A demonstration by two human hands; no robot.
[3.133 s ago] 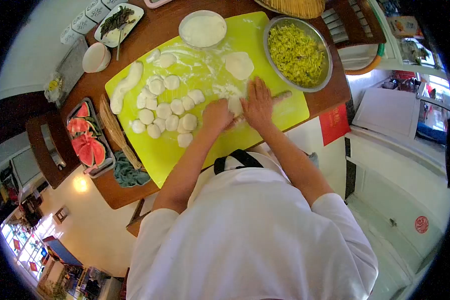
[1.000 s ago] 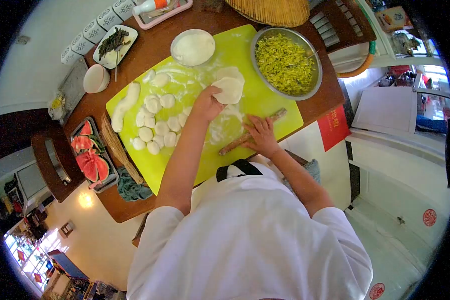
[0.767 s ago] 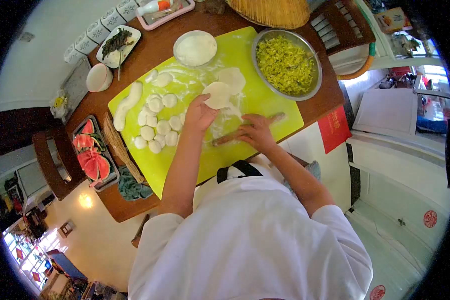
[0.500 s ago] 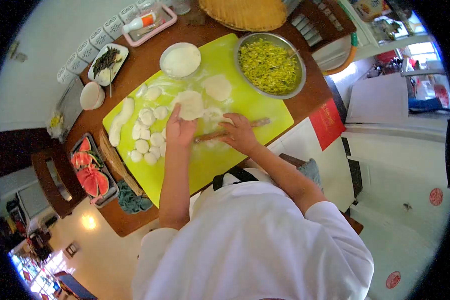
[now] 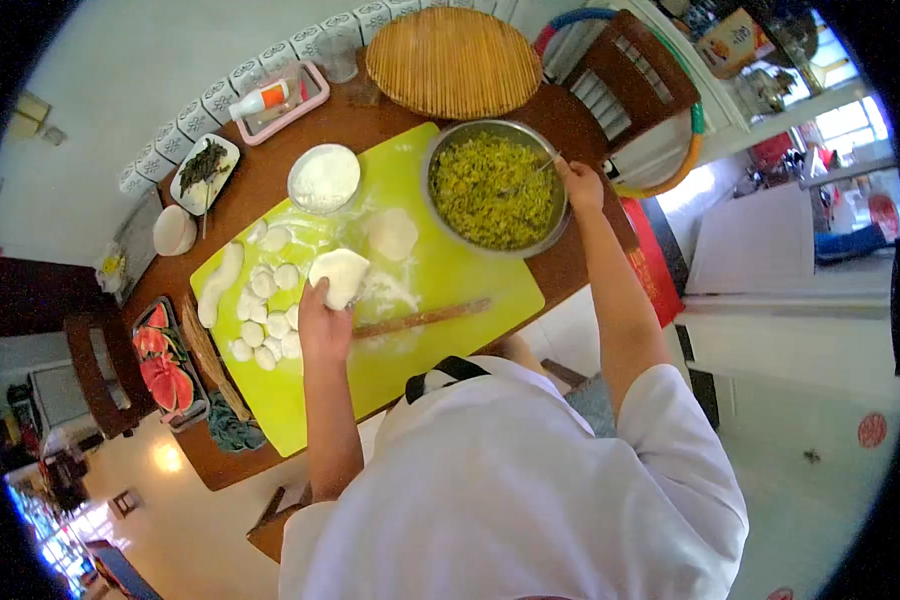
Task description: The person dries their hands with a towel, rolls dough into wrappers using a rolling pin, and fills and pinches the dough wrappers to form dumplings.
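Note:
My left hand (image 5: 326, 322) is closed on the edge of a round dough wrapper (image 5: 340, 278), held up over the yellow-green mat (image 5: 300, 405). My right hand (image 5: 580, 186) is at the right rim of a metal bowl (image 5: 440, 225) of chopped green and yellow filling (image 5: 490, 200). Its fingers are closed on the thin handle of a spoon (image 5: 543, 164), whose head is mostly hidden in the filling. A second flat wrapper (image 5: 392, 234) lies between the bowl and my left hand. The wooden rolling pin (image 5: 425, 318) rests on the mat, untouched.
Several dough balls (image 5: 263, 284) and a dough roll (image 5: 218, 285) are left on the mat. A flour bowl (image 5: 324, 180), a woven round tray (image 5: 454, 62), a plate of dark food (image 5: 206, 175), a white cup (image 5: 174, 231) and a watermelon tray (image 5: 198, 412) stand around it.
My right hand has left the rolling pin and moved right to the spoon in the filling bowl. My left hand has lifted the wrapper off the mat. The view has shifted.

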